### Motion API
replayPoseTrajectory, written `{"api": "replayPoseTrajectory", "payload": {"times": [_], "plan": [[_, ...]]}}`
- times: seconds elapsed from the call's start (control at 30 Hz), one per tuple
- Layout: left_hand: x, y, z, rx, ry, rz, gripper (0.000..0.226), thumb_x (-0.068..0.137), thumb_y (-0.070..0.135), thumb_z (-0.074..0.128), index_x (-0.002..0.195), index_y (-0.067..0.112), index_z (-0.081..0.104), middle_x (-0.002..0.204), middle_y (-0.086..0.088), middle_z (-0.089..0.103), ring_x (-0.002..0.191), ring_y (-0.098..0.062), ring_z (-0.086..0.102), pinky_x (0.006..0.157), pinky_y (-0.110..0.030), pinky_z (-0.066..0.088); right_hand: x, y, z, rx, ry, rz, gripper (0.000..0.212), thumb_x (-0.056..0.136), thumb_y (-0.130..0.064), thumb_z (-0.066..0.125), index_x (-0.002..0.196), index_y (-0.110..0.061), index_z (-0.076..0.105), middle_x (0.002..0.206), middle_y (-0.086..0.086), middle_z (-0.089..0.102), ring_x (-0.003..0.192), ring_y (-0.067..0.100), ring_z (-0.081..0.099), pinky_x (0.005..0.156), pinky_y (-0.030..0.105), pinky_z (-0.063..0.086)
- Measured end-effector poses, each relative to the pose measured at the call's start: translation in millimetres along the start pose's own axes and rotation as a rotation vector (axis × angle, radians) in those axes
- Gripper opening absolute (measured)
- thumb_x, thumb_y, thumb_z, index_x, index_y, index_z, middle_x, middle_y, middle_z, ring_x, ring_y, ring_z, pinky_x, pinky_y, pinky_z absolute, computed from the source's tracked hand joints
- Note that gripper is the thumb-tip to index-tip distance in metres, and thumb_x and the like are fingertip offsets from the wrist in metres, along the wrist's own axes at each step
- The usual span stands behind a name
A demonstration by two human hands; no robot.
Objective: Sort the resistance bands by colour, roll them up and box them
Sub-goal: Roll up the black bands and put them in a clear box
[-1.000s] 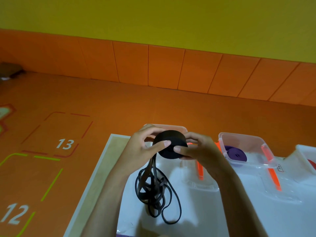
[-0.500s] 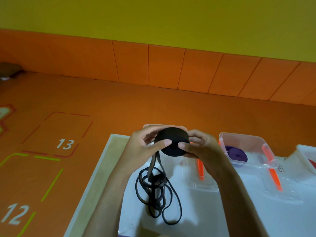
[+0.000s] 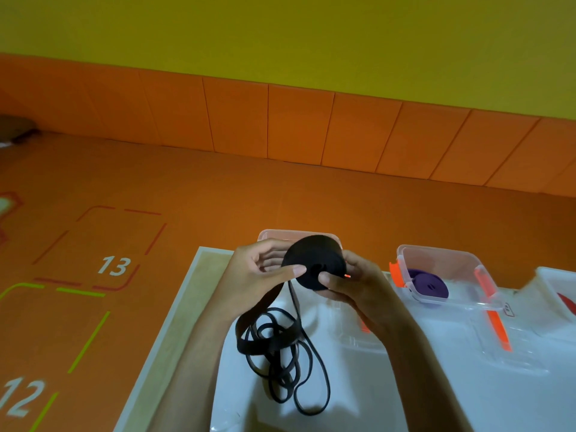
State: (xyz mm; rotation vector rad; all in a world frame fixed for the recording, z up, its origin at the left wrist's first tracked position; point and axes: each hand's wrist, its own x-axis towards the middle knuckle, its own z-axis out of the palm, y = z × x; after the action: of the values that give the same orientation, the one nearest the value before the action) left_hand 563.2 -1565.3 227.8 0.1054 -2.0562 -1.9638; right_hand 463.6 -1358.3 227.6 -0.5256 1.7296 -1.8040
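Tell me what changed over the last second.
Little. The left hand and right hand turned the black roll slightly, and both thumbs slid a bit lower on its face. The loose loops hanging below shifted a little. No grip was taken or released. The purple band stays in its box.

I see a yellow wall (image 3: 280, 35) above an orange tiled skirting (image 3: 299, 123). The orange floor (image 3: 218, 188) has painted boxes numbered 13 (image 3: 113, 265) and 12 (image 3: 21, 397). A pale-edged table (image 3: 187, 307) sits in the foreground.
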Motion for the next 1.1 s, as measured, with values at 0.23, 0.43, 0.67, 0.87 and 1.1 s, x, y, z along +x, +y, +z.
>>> {"api": "replayPoseTrajectory", "payload": {"times": [0.23,0.43,0.67,0.87,1.1], "plan": [[0,-7,5,-0.065,-0.016,0.003,0.041,0.085,0.026,0.087,0.124,0.021,0.077,0.119,0.002,0.080,0.113,-0.018,0.076,0.097,-0.027,0.060,1,-16,-9,-0.127,0.062,-0.057,0.022,0.072,-0.017,0.094,0.086,-0.021,0.079,0.096,0.005,0.081,0.090,0.023,0.080,0.071,0.025,0.063],[1,-9,6,-0.109,0.000,-0.014,0.040,0.082,0.027,0.088,0.121,0.023,0.078,0.117,0.000,0.081,0.111,-0.021,0.077,0.093,-0.030,0.062,2,-8,-1,-0.160,0.024,-0.024,0.027,0.078,-0.012,0.090,0.098,-0.009,0.072,0.099,0.009,0.078,0.091,0.024,0.079,0.071,0.024,0.062],[4,-12,12,-0.080,-0.052,-0.046,0.040,0.086,0.023,0.087,0.124,0.030,0.076,0.121,0.003,0.079,0.117,-0.016,0.074,0.095,-0.025,0.059,3,-10,-4,-0.062,0.070,-0.066,0.034,0.070,-0.023,0.088,0.099,-0.009,0.077,0.096,0.013,0.081,0.094,0.031,0.078,0.075,0.029,0.064],[5,-11,11,-0.116,-0.015,-0.066,0.034,0.082,0.030,0.088,0.114,0.026,0.080,0.112,-0.001,0.082,0.108,-0.020,0.078,0.091,-0.025,0.060,5,1,-2,0.264,0.057,-0.058,0.046,0.085,-0.018,0.081,0.125,-0.001,0.069,0.121,0.023,0.073,0.115,0.037,0.071,0.089,0.035,0.061],[9,-11,7,0.020,-0.009,-0.052,0.027,0.088,0.027,0.085,0.114,0.031,0.080,0.114,0.008,0.080,0.112,-0.011,0.073,0.092,-0.021,0.055,2,2,1,0.224,-0.017,-0.087,0.042,0.086,-0.026,0.079,0.125,-0.010,0.073,0.122,0.018,0.074,0.118,0.032,0.070,0.093,0.033,0.060]]}}
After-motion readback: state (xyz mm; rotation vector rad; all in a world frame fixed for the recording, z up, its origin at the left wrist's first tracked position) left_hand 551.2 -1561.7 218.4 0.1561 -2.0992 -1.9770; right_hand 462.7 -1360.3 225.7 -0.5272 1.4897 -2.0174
